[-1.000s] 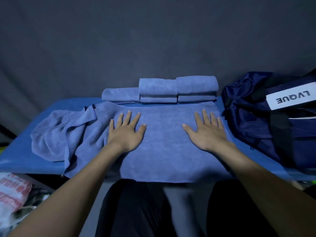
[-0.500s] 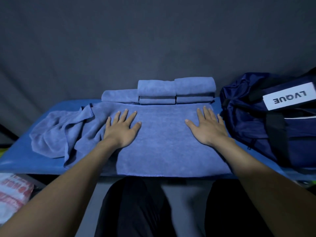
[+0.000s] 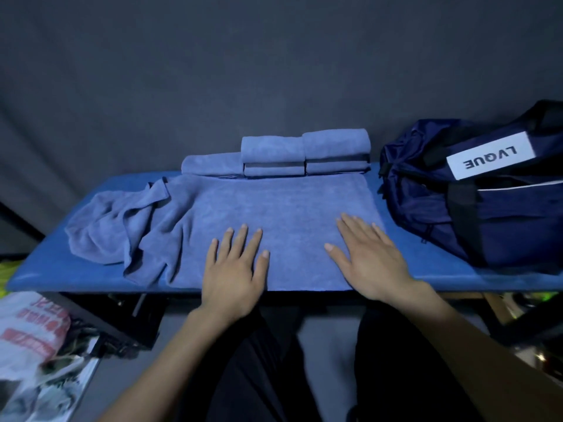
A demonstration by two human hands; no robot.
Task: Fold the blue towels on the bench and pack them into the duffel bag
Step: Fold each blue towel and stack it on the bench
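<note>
Table (image 3: 426, 269) spanned mid-frame. Bag (image 3: 493, 208) sat at right. Towel (image 3: 274, 214) lay spread at center, left part bunched. Folded towels (image 3: 304, 153) stacked behind it. Left hand (image 3: 233, 272) and right hand (image 3: 370, 257) pressed flat on towel's near edge, fingers straight, spread wide.

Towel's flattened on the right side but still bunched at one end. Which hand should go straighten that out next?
Left, probably. The left hand lies flat on the spread towel nearer its bunched end; the right hand is flat by the duffel bag, across the towel from it.
</note>
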